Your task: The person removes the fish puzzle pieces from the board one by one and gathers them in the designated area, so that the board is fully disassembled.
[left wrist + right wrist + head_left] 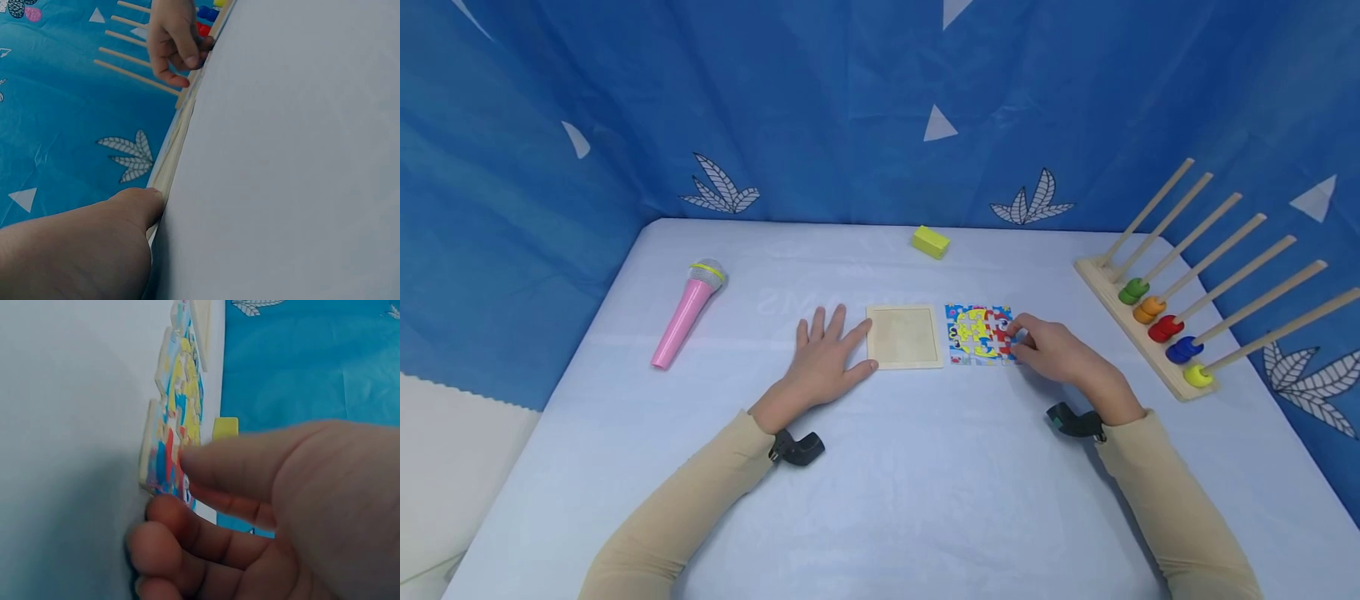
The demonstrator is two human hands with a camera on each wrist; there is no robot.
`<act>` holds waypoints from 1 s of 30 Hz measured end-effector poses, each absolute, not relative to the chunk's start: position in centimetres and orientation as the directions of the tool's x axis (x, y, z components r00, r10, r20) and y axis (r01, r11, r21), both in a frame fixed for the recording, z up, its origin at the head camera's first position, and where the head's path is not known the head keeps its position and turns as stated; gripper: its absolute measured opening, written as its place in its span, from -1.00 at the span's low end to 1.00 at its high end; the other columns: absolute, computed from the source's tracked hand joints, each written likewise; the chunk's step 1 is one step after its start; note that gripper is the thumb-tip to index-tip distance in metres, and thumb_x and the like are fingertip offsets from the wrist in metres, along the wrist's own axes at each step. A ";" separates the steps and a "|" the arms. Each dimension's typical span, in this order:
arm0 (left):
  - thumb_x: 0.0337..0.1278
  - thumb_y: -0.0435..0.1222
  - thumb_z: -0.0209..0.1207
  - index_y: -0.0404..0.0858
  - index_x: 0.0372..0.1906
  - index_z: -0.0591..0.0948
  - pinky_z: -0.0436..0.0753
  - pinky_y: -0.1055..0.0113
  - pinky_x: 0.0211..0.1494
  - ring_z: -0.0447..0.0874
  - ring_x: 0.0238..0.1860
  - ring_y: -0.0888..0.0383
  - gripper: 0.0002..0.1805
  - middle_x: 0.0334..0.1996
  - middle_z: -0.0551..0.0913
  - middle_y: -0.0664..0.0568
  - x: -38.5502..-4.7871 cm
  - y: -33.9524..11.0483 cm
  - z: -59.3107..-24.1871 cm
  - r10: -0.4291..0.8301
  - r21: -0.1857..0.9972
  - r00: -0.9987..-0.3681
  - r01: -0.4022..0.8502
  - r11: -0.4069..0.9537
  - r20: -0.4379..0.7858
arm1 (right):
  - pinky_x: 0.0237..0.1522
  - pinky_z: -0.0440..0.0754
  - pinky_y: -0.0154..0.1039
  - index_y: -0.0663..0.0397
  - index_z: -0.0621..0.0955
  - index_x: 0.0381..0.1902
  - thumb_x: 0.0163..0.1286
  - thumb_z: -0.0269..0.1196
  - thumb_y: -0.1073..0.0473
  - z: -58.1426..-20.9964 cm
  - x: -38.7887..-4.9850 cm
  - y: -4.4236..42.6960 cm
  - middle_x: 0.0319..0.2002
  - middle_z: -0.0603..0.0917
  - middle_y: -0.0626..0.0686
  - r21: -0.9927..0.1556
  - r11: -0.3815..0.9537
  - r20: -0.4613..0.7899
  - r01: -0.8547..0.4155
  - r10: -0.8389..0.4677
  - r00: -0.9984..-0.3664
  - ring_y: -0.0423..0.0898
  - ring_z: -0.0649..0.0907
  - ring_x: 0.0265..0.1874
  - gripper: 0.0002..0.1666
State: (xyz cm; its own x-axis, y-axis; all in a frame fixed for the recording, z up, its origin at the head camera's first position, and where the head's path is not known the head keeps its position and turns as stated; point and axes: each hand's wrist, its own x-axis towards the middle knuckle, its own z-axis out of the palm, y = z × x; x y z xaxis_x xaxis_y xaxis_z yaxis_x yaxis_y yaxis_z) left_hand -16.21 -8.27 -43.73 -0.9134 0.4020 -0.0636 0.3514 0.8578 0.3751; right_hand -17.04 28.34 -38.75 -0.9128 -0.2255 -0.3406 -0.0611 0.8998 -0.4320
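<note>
On the white table, a flat wooden frame [904, 337] lies beside a jigsaw puzzle [976, 335] of colourful interlocking pieces in yellow, red and blue. My left hand [829, 360] is spread flat to the left of the frame, thumb and index finger touching its left edge. At the puzzle's right edge is my right hand [1054, 348], fingers bent, index finger and thumb at the red and blue pieces. In the right wrist view the thumb covers part of the puzzle [165, 450]; whether a piece is pinched is hidden.
A pink toy microphone [683, 320] lies at the left. A yellow block [931, 242] sits near the back edge. To the right stands a wooden peg rack [1150, 333] with coloured beads and long slanting rods, close to my right hand. Blue cloth [850, 108] hangs behind the table.
</note>
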 end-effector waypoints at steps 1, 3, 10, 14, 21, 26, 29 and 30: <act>0.40 0.19 0.02 0.01 0.61 0.21 -0.19 -0.44 0.55 -0.30 0.64 -0.42 -0.21 0.65 -0.07 -0.28 -16.2 -8.3 -43.7 0.402 0.375 -0.914 0.352 0.858 -0.062 | -0.37 0.47 -0.24 0.18 0.49 0.16 0.47 0.24 0.15 -38.7 -17.0 28.4 -0.35 0.58 0.10 -0.432 0.899 -0.335 -0.070 -0.232 -0.913 -0.05 0.52 -0.40 -0.61; 0.39 0.19 0.02 0.01 0.61 0.21 -0.19 -0.44 0.55 -0.30 0.64 -0.42 -0.21 0.65 -0.07 -0.28 -16.2 -8.3 -43.7 0.403 0.375 -0.913 0.353 0.857 -0.061 | -0.37 0.47 -0.24 0.17 0.52 0.10 0.39 0.33 0.15 -38.5 -16.8 28.5 -0.38 0.56 0.08 -0.433 0.896 -0.317 -0.099 -0.254 -0.914 -0.05 0.51 -0.39 -0.60; 0.39 0.19 0.03 0.01 0.61 0.22 -0.19 -0.44 0.55 -0.30 0.64 -0.42 -0.21 0.65 -0.07 -0.28 -16.2 -8.4 -43.6 0.401 0.380 -0.914 0.350 0.856 -0.063 | -0.36 0.49 -0.25 0.16 0.57 -0.09 0.21 0.48 0.19 -38.8 -16.7 28.6 -0.44 0.56 0.03 -0.430 0.885 -0.280 -0.176 -0.316 -0.906 -0.07 0.51 -0.40 -0.62; 0.39 0.19 0.02 0.01 0.61 0.21 -0.20 -0.44 0.55 -0.30 0.64 -0.42 -0.21 0.65 -0.07 -0.28 -16.3 -8.4 -43.7 0.401 0.380 -0.914 0.349 0.857 -0.065 | -0.35 0.50 -0.25 0.16 0.57 -0.08 0.23 0.47 0.20 -38.8 -16.8 28.5 -0.42 0.56 0.03 -0.429 0.888 -0.290 -0.163 -0.307 -0.907 -0.07 0.52 -0.38 -0.63; 0.40 0.19 0.02 0.01 0.61 0.21 -0.20 -0.45 0.55 -0.30 0.64 -0.42 -0.22 0.65 -0.07 -0.28 -16.3 -8.5 -44.0 0.399 0.382 -0.915 0.347 0.856 -0.063 | -0.36 0.49 -0.25 0.16 0.57 -0.09 0.23 0.47 0.20 -39.0 -16.9 28.4 -0.42 0.56 0.04 -0.432 0.884 -0.281 -0.178 -0.320 -0.905 -0.07 0.51 -0.39 -0.64; 0.40 0.20 0.02 0.02 0.61 0.21 -0.21 -0.44 0.56 -0.32 0.64 -0.42 -0.21 0.65 -0.08 -0.28 -16.3 -8.5 -44.1 0.399 0.380 -0.914 0.346 0.858 -0.067 | -0.39 0.48 -0.28 0.15 0.58 -0.12 0.22 0.47 0.20 -39.0 -16.8 28.5 -0.44 0.56 0.03 -0.433 0.881 -0.268 -0.190 -0.327 -0.906 -0.08 0.51 -0.41 -0.65; 0.40 0.20 0.01 0.02 0.61 0.21 -0.20 -0.43 0.56 -0.32 0.64 -0.42 -0.21 0.66 -0.08 -0.28 -16.3 -8.4 -44.2 0.399 0.377 -0.914 0.346 0.859 -0.070 | -0.39 0.48 -0.28 0.15 0.58 -0.12 0.22 0.47 0.21 -39.1 -16.7 28.5 -0.44 0.55 0.03 -0.436 0.881 -0.270 -0.185 -0.324 -0.907 -0.08 0.51 -0.41 -0.66; 0.40 0.21 0.01 0.02 0.61 0.21 -0.20 -0.43 0.56 -0.31 0.64 -0.42 -0.21 0.65 -0.07 -0.28 -16.3 -8.4 -44.2 0.399 0.377 -0.914 0.346 0.859 -0.069 | -0.39 0.48 -0.28 0.15 0.58 -0.12 0.23 0.47 0.21 -39.1 -16.7 28.5 -0.44 0.55 0.03 -0.436 0.881 -0.271 -0.183 -0.323 -0.907 -0.07 0.51 -0.41 -0.66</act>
